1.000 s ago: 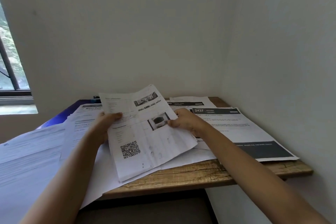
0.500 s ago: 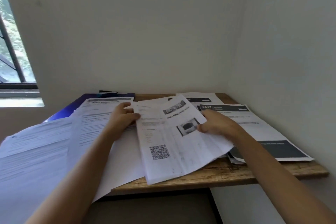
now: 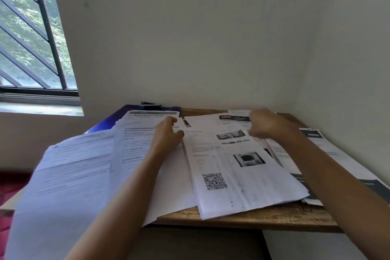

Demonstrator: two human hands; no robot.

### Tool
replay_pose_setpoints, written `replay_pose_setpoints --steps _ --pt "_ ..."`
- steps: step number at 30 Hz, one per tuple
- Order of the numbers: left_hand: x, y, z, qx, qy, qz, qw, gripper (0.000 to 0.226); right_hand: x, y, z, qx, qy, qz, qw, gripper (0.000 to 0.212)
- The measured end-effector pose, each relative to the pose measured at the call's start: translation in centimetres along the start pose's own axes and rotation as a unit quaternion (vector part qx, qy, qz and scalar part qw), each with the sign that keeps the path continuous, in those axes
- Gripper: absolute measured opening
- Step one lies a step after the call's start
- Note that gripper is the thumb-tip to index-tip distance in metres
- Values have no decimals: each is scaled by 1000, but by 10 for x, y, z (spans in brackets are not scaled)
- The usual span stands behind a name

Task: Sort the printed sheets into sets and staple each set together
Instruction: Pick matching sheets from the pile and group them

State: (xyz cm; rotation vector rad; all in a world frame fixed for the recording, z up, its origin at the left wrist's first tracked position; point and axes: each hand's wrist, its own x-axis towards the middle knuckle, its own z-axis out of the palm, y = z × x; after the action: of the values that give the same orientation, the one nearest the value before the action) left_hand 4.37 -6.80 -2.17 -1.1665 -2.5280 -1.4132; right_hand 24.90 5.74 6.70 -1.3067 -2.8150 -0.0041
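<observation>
— Where are the printed sheets?

— Spread over most of the wooden table [image 3: 263, 218]. The sheet with the QR code [image 3: 236, 177] lies on top in the middle, its near edge reaching the table's front edge. To its left is a pile topped by the "Water Potted Plants" sheet [image 3: 139, 133]. Behind it lies a sheet headed 2692 [image 3: 232, 118].

— And the person's hands?

— The left hand [image 3: 167, 133] rests on the "Water Potted Plants" sheet with its fingers curled and its thumb at the left edge of the QR sheet. Whether it has hold of that sheet cannot be told. The right hand [image 3: 264, 124] shows only its back, fingers curled under, over the far right corner of the QR sheet and the 2692 sheet. Its grip is hidden.

— What else is on the table?

— Dark-banded sheets [image 3: 371, 186] fan out along the right side under the right forearm. On the left, loose sheets [image 3: 69, 167] overhang past the table. A blue folder [image 3: 109, 121] pokes out behind them, and a small dark object [image 3: 150, 103] sits at the back against the wall; what it is cannot be made out.

— And the room?

— The table is set in a corner of plain pale walls [image 3: 211, 38]. A barred window [image 3: 27, 38] with greenery outside is on the left, and red fabric [image 3: 10, 186] shows low on that side.
</observation>
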Motion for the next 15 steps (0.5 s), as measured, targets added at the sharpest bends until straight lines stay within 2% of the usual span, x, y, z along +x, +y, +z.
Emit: replay_pose_setpoints --steps 1,3,5,8,11,15 --pt "2 -1 -2 0 15 -7 1000 48 11 -8 -5 25 17 -19 999 5" --pt "7 -1 -8 -9 34 -29 999 44 31 -28 -11 81 37 -53 995 21" --pt "16 -2 -15 2 30 -40 999 41 49 -51 -12 131 33 -92 987 26" --pt "32 -6 -31 76 2 -26 997 39 74 -83 -3 191 2 -139 972 27" --pt "41 -18 -42 137 -3 -29 990 36 98 -105 15 238 -15 -139 961 28" --pt "40 -41 -44 164 7 -35 986 35 121 -125 35 265 -28 -135 954 14"
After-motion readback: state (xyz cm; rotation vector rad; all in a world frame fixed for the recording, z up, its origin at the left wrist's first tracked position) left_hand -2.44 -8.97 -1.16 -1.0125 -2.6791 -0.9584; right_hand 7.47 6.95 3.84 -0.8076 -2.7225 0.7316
